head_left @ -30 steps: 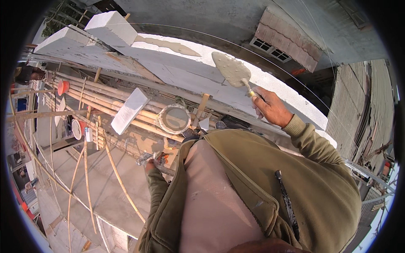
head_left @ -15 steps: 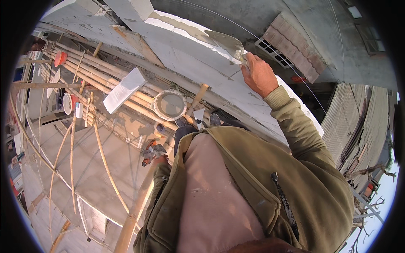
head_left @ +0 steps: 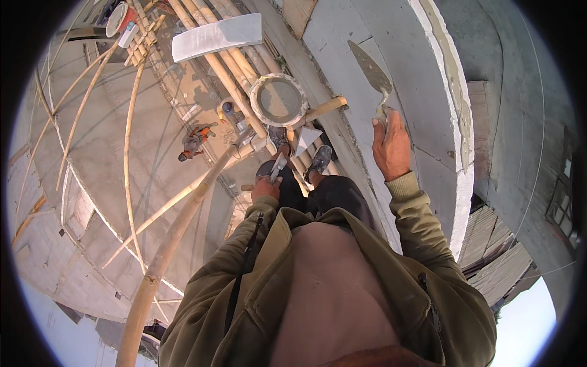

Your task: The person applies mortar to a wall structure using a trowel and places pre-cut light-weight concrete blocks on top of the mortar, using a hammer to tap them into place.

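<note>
My right hand is closed round the handle of a pointed trowel, whose blade points away from me beside the pale block wall. Wet grey mortar lies along the wall's top edge, to the right of the trowel. Down by my thigh, my left hand grips a narrow grey tool; its kind is not plain. Ahead of that hand stands a round bucket with a mortar-caked rim and grey mortar inside. My shoes are just below the bucket.
A white block lies across bamboo poles. A thick bamboo pole slants up on my left. Far below are a person in orange and another in a dark helmet. A red-and-white bucket is at far left.
My view has swung to the right. My right hand and the trowel have come off the wall's mortared top to its near side. My left hand now shows, with the grey tool.
</note>
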